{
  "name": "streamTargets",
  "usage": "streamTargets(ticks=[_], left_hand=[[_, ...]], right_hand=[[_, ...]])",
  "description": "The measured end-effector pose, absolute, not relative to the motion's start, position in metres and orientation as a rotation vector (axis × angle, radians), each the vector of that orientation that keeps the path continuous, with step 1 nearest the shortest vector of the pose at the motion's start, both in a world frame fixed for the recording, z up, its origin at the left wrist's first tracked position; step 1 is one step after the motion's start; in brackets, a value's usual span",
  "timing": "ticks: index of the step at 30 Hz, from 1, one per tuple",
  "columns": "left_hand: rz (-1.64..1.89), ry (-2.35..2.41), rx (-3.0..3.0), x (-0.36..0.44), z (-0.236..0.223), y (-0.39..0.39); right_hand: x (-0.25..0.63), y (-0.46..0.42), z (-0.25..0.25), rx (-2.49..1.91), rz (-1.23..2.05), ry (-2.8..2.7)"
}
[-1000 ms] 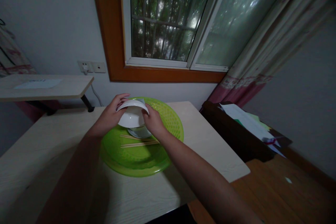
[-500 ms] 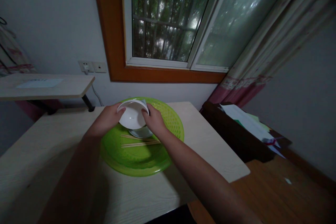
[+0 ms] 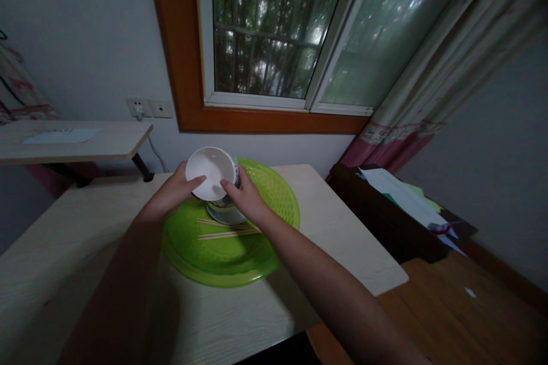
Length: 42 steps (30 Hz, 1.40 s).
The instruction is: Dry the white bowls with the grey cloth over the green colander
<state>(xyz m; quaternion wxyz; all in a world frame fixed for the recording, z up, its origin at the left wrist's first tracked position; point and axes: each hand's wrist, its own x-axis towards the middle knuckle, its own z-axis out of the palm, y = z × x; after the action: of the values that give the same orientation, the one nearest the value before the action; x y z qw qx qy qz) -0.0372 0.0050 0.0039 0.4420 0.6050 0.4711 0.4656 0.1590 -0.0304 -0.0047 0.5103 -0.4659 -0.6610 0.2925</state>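
Observation:
A white bowl (image 3: 210, 168) is tipped so that its inside faces me, held above the green tray. My left hand (image 3: 182, 188) grips its left side, thumb inside the rim. On the right side my right hand (image 3: 244, 191) is closed on the same bowl, its thumb also over the rim. Beneath it, partly hidden, stands another bowl or dish (image 3: 226, 214) with a patterned side. Pale chopsticks (image 3: 226, 234) lie on the round green tray (image 3: 222, 276), just in front of that dish.
The tray rests on a pale wooden table (image 3: 342, 228). A raised shelf (image 3: 85, 148) stands at the left, and a wall socket (image 3: 149, 108) with a plug is behind it. To the right is a dark box (image 3: 385, 217) with papers on it.
The white bowl has risen a little and moved left, and tilted further toward me. More of the dish beneath shows. Both hands have kept hold of the bowl.

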Motion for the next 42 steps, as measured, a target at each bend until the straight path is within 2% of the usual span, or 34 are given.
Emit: streamTargets(ticks=[5,9,11,18,25,31,42], left_hand=[[1.176,1.34,1.661,-0.037,0.004,0.009],[1.134,1.224,1.67,-0.037,0.008,0.002],[1.047,1.104,1.639,-0.035,0.011,-0.004],[1.118,0.938,1.286,-0.019,0.021,-0.017],[1.172,0.844,1.053,-0.02,0.029,-0.018],[1.258,0.724,1.018,-0.027,0.035,-0.017],[1.239,0.694,0.929,-0.035,0.036,-0.01]], right_hand=[[0.164,-0.023,-0.007,-1.392,0.68,-1.46],[0.165,-0.025,-0.004,-1.545,0.625,-1.467],[0.164,-0.03,-0.002,-1.542,0.552,-1.529],[0.15,-0.05,0.003,-1.381,0.124,-1.867],[0.143,-0.058,0.001,-1.313,-0.09,-2.004],[0.144,-0.059,0.001,-1.193,-0.086,-2.046],[0.149,-0.041,-0.005,-1.027,0.167,-1.937]])
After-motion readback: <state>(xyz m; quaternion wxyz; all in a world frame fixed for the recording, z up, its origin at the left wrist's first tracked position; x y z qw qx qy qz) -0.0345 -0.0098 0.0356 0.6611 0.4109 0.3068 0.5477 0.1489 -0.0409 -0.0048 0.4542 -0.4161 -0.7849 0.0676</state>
